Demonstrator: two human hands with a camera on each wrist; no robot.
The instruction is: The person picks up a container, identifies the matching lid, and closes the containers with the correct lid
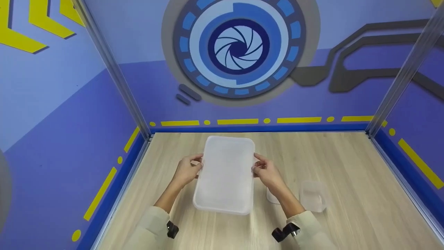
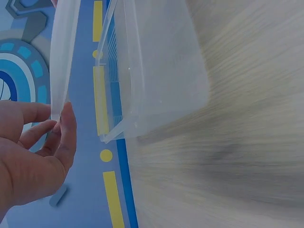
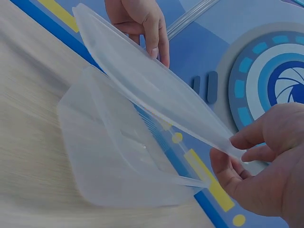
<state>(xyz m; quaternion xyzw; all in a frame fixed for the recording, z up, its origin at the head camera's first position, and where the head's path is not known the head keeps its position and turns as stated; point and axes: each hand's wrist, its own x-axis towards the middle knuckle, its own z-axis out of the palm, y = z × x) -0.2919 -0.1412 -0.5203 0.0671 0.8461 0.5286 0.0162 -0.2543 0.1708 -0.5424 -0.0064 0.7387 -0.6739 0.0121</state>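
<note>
A translucent white rectangular lid (image 1: 227, 173) is held up in front of me, tilted. My left hand (image 1: 187, 170) pinches its left long edge between thumb and fingers. At the opposite edge, my right hand (image 1: 267, 170) pinches it the same way. Both wrist views show a clear plastic food container (image 2: 166, 71) standing on the table under the lid, with a gap between the lid and its rim (image 3: 107, 111). From the head view, the lid hides this container.
A smaller clear container (image 1: 312, 198) stands on the wooden table (image 1: 353, 166) to the right of my right forearm. Another clear plastic piece (image 1: 273, 198) is partly covered by that forearm. Printed panels (image 1: 138, 86) with metal corner posts (image 1: 114, 69) enclose the table.
</note>
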